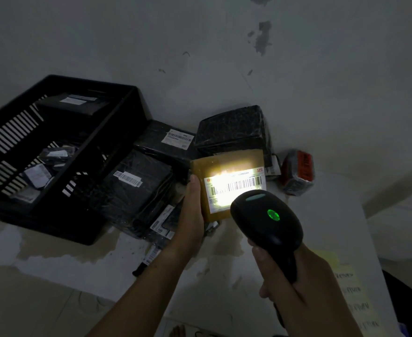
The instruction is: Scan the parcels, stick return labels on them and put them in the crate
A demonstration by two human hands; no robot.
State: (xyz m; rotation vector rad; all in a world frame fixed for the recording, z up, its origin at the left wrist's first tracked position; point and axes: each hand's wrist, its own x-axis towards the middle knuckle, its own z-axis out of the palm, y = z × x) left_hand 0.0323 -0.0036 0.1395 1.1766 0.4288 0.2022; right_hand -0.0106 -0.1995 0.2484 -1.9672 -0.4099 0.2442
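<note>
Dim room, white counter w/ stains. Left hand clamped on the left edge of a brown parcel, held tilted just above the counter's middle, label facing up. Right hand wrapped tight round the grip of a black scanner; green light on top lit, beam glaring on the label's barcode. Black crate sits at the counter's far-left corner, a few wrapped parcels inside. Btwn crate and brown parcel: pile of black-wrapped parcels w/ white labels, touching the crate's side. Bigger black parcel behind the brown one, against the wall. Small red-taped parcel near the right edge. Yellow sheet w/ writing at the near-right edge, text unreadable.
</note>
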